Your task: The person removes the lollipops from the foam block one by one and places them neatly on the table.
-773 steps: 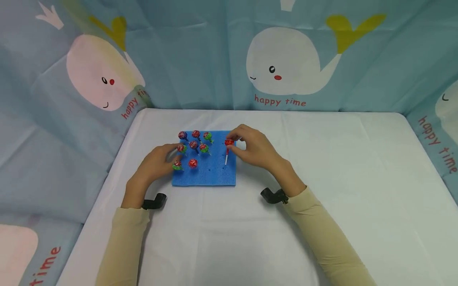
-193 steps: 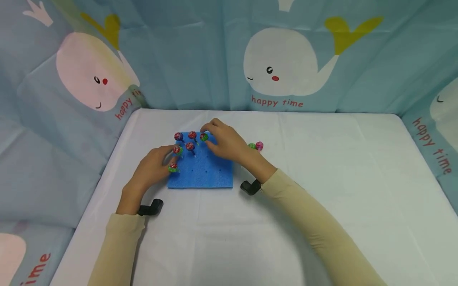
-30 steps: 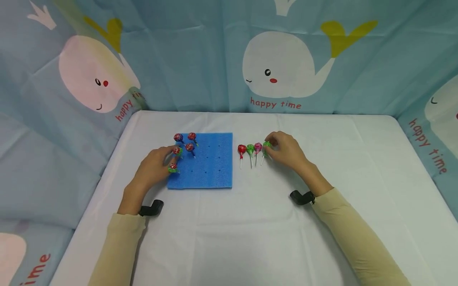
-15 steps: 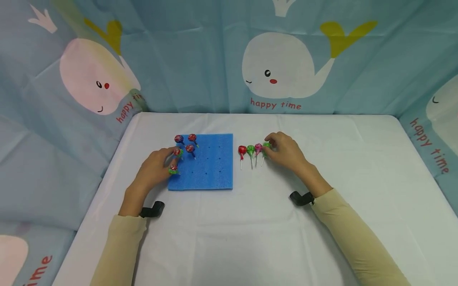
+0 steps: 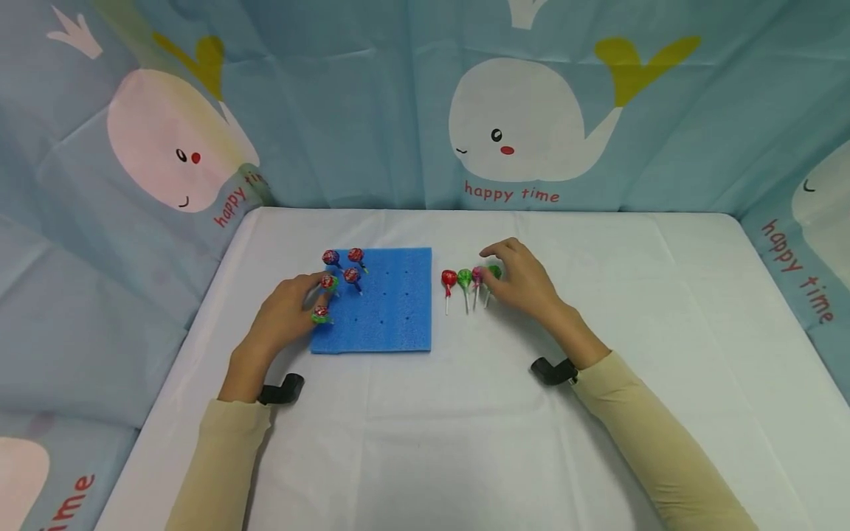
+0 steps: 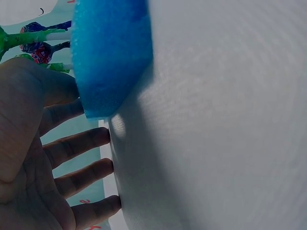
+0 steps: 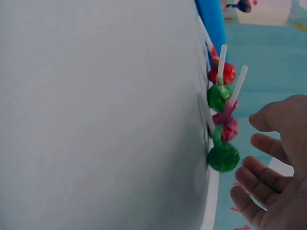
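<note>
My left hand [image 5: 284, 313] rests at the left edge of a blue foam board [image 5: 392, 332], thumb and index finger against it. In the left wrist view its other fingers [image 6: 81, 148] are spread, fairly straight, touching the table. Several wrapped lollipops stand in the board, including a green-and-red lollipop [image 5: 321, 314] by the thumb. Right of the board lie a red lollipop [image 5: 448, 279], a green lollipop [image 5: 464, 278], a pink lollipop [image 5: 477, 275] and another green lollipop [image 7: 223, 157]. My right hand [image 5: 524, 279] hovers over the row's right end, fingers apart, holding nothing.
A white cloth [image 5: 425, 442] covers the table. Small holes dot the foam board. A blue curtain [image 5: 372, 110] with whale prints hangs behind and at the sides. Each wrist carries a black camera mount [image 5: 284, 389].
Since the oldest frame, several lollipops have left the board and a row lies on its right. Within the last half second, the right hand has let go of the rightmost green lollipop and shifted slightly left.
</note>
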A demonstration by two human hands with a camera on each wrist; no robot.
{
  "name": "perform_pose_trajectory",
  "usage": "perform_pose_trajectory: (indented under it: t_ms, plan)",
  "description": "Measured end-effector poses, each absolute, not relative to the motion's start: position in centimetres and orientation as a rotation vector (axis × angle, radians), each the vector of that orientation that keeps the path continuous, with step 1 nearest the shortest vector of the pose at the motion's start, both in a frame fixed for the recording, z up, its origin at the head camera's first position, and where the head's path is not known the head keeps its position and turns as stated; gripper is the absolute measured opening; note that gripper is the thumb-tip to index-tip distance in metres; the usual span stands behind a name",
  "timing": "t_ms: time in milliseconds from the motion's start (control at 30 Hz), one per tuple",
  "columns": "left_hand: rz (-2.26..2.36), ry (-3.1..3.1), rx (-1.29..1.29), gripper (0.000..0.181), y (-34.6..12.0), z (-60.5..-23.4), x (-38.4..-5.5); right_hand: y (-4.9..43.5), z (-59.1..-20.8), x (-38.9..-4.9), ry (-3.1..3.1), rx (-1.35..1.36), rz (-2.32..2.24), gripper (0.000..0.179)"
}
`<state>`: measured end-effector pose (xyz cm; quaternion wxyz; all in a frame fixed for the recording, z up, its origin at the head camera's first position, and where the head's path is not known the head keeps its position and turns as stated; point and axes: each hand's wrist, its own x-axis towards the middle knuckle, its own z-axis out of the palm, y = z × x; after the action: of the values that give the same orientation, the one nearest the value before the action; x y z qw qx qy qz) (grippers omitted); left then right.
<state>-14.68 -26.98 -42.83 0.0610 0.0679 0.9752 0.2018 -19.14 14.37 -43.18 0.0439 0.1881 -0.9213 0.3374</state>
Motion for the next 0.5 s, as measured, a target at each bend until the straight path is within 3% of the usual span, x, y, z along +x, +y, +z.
perform_pose_trajectory:
  t_ms: [500]
  plan:
    - [0.627, 2.936, 0.213, 0.053, -27.4, -42.8, -14.7, 11.6, -42.2, -18.1, -2.764, 0.664, 1.134, 0.035]
